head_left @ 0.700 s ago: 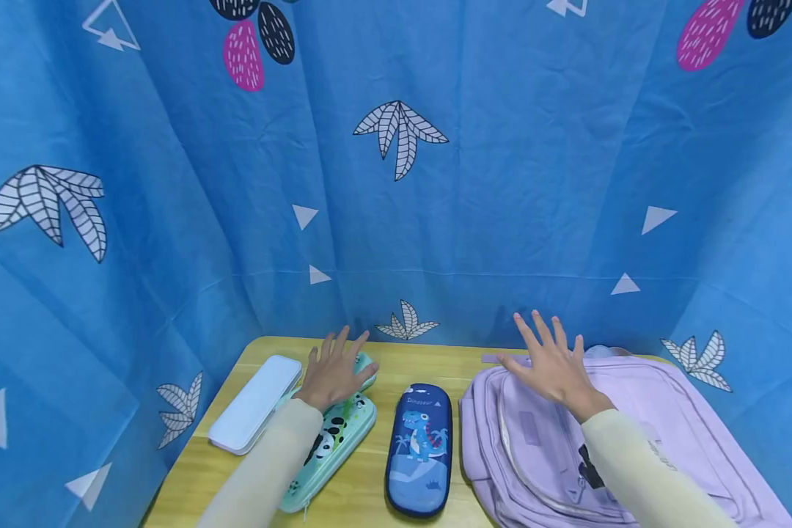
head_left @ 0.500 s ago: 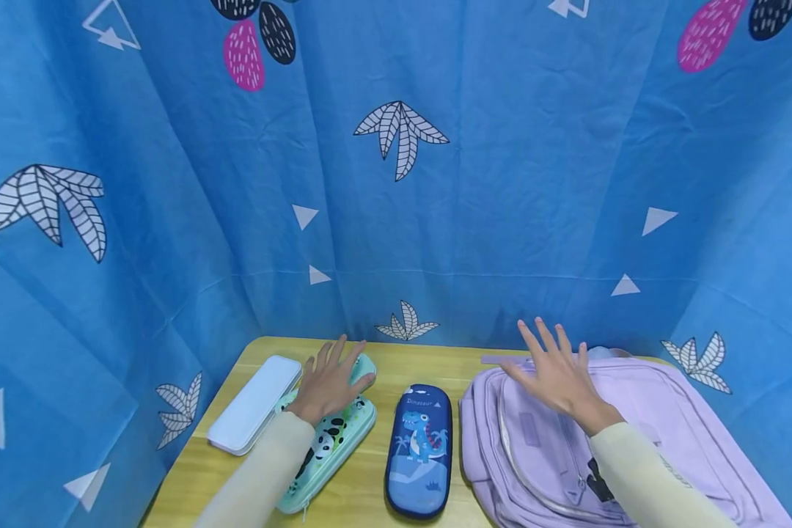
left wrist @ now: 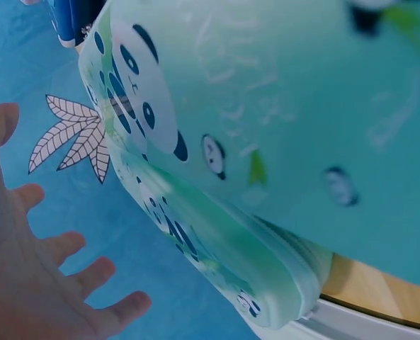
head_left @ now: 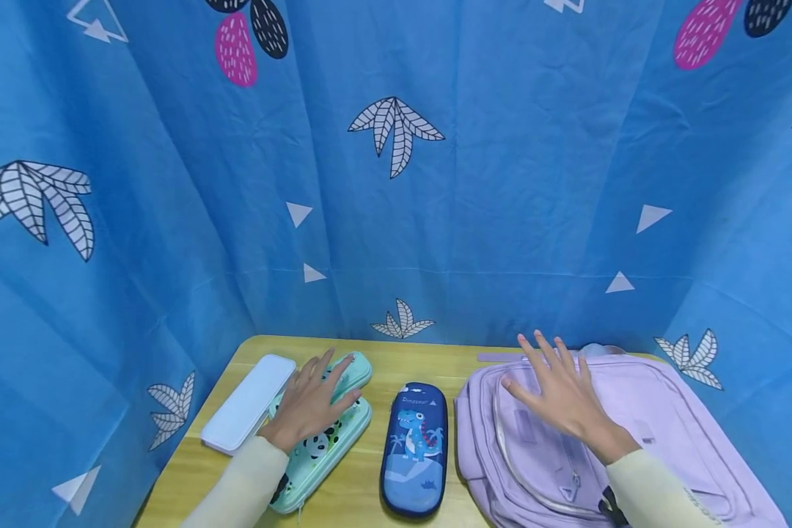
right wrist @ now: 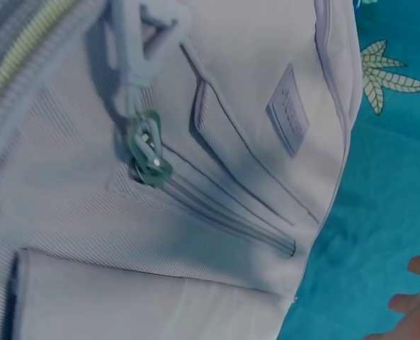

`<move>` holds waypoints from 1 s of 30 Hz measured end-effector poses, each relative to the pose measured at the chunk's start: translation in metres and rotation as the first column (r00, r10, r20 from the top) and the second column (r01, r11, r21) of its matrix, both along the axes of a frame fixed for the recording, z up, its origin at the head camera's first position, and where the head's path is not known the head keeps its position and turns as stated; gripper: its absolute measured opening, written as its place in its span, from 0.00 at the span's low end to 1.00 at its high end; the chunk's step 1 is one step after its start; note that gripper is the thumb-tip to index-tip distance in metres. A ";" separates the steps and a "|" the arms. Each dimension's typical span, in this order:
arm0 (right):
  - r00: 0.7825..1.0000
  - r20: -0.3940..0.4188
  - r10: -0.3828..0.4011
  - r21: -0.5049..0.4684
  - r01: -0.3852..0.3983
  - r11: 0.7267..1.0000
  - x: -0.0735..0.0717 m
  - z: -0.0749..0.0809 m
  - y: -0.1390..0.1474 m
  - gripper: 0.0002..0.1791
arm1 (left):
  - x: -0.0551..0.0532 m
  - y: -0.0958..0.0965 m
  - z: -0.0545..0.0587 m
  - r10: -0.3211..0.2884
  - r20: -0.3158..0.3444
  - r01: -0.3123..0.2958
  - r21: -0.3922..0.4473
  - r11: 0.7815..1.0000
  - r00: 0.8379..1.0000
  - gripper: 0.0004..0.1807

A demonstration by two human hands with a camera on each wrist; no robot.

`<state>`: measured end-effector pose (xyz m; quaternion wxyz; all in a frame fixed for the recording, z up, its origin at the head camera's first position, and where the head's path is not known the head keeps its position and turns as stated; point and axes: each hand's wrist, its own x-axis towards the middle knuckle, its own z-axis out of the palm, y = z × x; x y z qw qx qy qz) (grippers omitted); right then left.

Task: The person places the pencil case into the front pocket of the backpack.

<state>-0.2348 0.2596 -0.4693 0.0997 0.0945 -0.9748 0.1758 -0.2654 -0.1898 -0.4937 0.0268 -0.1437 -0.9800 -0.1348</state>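
Note:
My left hand [head_left: 303, 407] hovers with spread fingers over a mint-green panda pencil case [head_left: 343, 440]. A second mint-green pencil case [head_left: 358, 368] lies behind it, partly covered by the hand. The left wrist view has both cases close up, apart from my fingers. Over a lilac backpack [head_left: 653, 411] lying flat, my right hand [head_left: 564, 400] is held with fingers spread, gripping nothing. In the right wrist view, the backpack's zip pull [right wrist: 148, 149] and pocket show, with fingertips at the right edge. Between the hands lies a dark blue dinosaur pencil case [head_left: 414, 451].
A white pencil case [head_left: 251, 403] lies at the table's left side. The yellow wooden table [head_left: 429, 359] backs onto a blue patterned curtain [head_left: 396, 220], which also hangs at both sides. A lilac strap [head_left: 498, 357] lies behind the backpack.
Both hands have drawn back a little toward the person, fingers still spread. The left has also shifted left. The head view has turned slightly; the cases and backpack stay put.

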 end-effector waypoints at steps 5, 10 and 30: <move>1.000 -0.004 0.008 0.005 -0.008 1.000 0.010 -0.002 -0.002 0.50 | 0.009 -0.005 0.001 -0.004 0.019 0.003 0.022 1.000 1.000 0.41; 1.000 -0.009 0.016 0.010 -0.016 1.000 0.022 -0.004 0.001 0.48 | 0.017 -0.011 0.002 -0.018 0.028 0.017 0.023 1.000 0.999 0.41; 0.996 -0.057 0.066 -0.004 -0.066 0.998 0.062 -0.021 0.002 0.44 | 0.058 -0.038 -0.006 -0.007 0.058 0.004 0.056 0.998 0.998 0.40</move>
